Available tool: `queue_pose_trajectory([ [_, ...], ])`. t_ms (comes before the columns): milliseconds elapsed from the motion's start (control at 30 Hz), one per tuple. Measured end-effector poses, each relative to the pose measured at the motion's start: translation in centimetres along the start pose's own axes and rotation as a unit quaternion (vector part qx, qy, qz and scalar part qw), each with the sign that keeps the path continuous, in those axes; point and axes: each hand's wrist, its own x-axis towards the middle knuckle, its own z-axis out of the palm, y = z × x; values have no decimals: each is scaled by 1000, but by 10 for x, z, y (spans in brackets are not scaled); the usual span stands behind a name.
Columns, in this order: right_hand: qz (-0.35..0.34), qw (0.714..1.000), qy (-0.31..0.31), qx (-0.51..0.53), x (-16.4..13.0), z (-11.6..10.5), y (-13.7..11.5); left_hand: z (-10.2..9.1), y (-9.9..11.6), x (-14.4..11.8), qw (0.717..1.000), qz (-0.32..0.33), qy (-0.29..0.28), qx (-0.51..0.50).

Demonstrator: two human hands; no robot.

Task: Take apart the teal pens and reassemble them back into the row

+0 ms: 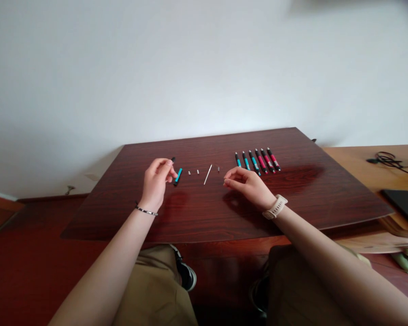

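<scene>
My left hand point(157, 179) is over the dark wooden table point(207, 213), fingers pinched on a small black pen part point(172, 160) at its fingertips. A teal and black pen barrel point(178, 176) lies just right of that hand. Two tiny pale pieces point(193, 172), a thin white refill point(207, 174) and a small dark piece point(218, 169) lie in a row between my hands. My right hand point(246, 183) hovers low, fingers curled and apart, holding nothing I can see. Several assembled teal and pink pens point(257, 161) lie side by side beyond it.
A lighter wooden desk point(360, 167) adjoins on the right, with a black cable point(389, 160) and a dark flat device point(404, 203). A white wall stands behind. My knees and a shoe point(187, 274) show below the table's front edge.
</scene>
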Motion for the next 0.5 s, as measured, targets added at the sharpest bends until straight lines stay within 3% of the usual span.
queue_pose_trajectory([
  [200,-48,983,46,-173,13,-21,-1,-51,-21,23,996,-6,44,82],
  [500,-81,917,67,-386,52,-40,-1,-89,-68,45,972,48,25,229],
])
